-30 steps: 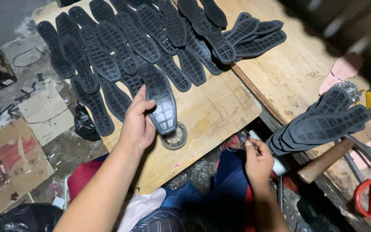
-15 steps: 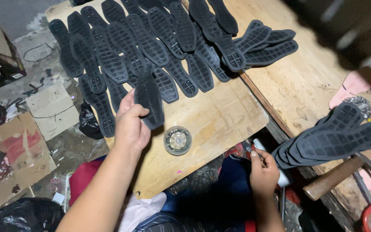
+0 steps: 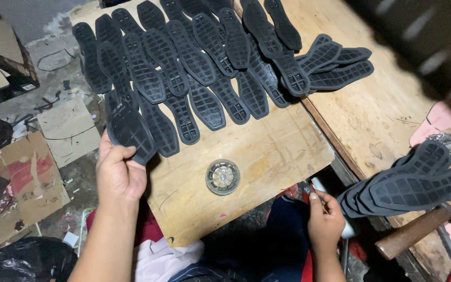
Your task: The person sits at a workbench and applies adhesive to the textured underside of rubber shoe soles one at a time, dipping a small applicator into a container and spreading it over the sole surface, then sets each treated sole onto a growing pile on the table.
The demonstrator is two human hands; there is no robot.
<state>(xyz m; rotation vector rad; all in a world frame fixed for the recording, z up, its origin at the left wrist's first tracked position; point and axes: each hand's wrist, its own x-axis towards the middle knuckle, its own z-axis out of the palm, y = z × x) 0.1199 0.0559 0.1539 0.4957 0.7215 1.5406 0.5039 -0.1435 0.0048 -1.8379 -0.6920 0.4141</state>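
My left hand (image 3: 118, 175) grips a black rubber shoe sole (image 3: 128, 129) by its near end at the left edge of a plywood board (image 3: 267, 156). Several more black soles (image 3: 204, 62) lie tread-up in overlapping rows across the far part of the board. My right hand (image 3: 325, 222) is low at the board's near right corner, closed around a white-handled brush (image 3: 324, 194). A small round glue tin (image 3: 223, 176) sits open on the board between my two hands.
A stack of black soles (image 3: 418, 183) rests at the right on a larger wooden table (image 3: 371, 104). A wooden hammer handle (image 3: 411, 234) and pink insoles (image 3: 439, 120) lie near it. Cardboard scraps (image 3: 16, 183) and a black bag (image 3: 27, 261) cover the floor on the left.
My left hand has carried the sole from above the glue tin leftward to the left end of the rows. The tin is now uncovered. My right hand stays low with the brush.
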